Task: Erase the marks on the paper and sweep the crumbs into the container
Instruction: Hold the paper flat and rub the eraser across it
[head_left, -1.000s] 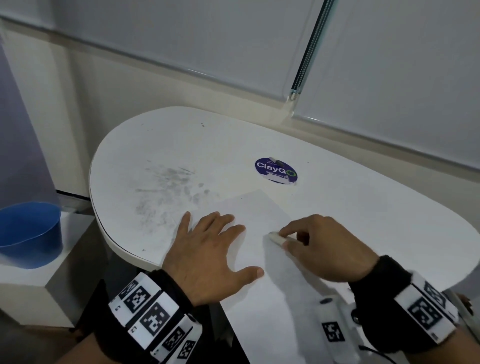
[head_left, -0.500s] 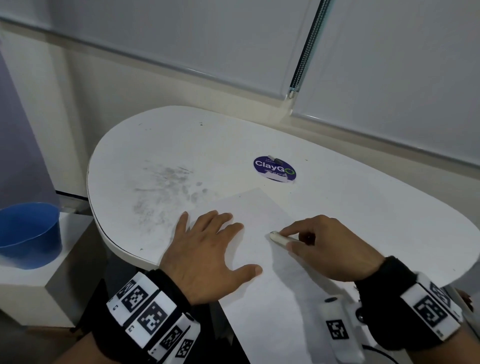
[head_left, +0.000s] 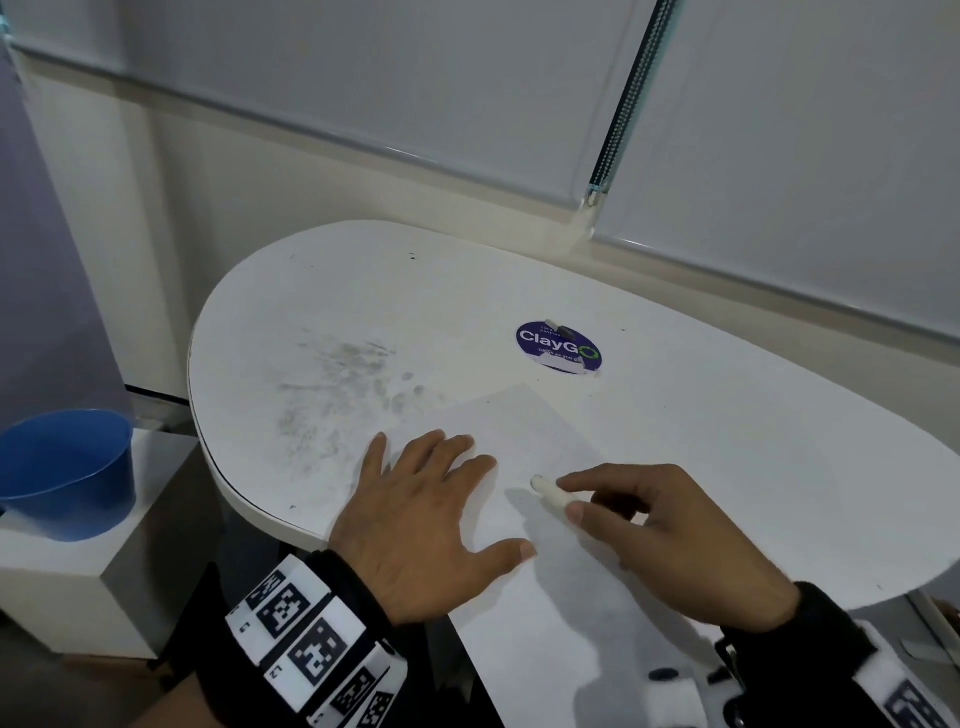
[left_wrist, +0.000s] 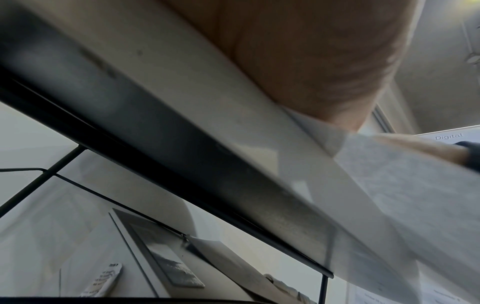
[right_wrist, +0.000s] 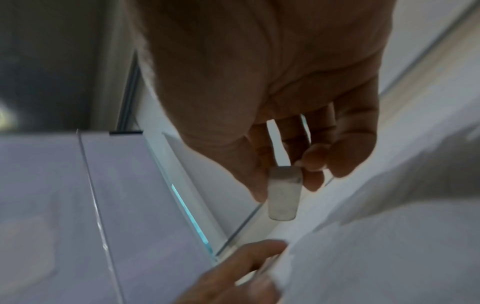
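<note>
A white sheet of paper (head_left: 524, 431) lies on the white table (head_left: 727, 415) and overhangs its near edge. My left hand (head_left: 426, 499) lies flat on the paper's left side, fingers spread. My right hand (head_left: 623, 514) pinches a small white eraser (head_left: 548, 491) between thumb and forefinger, its grey tip just above the paper's middle. The right wrist view shows the eraser (right_wrist: 283, 195) held in the fingertips over the paper (right_wrist: 389, 236). A blue container (head_left: 62, 473) stands on a low white block to the left, below the table.
Grey smudges (head_left: 332, 384) mark the table left of the paper. A round purple ClayGo sticker (head_left: 558, 345) sits beyond the paper. Window blinds and a bead chain (head_left: 623, 98) line the back wall. The left wrist view shows the table's edge (left_wrist: 182, 144) from below.
My right hand has lifted the eraser slightly and shifted it a little left over the paper. The left hand stays pressed flat in the same place.
</note>
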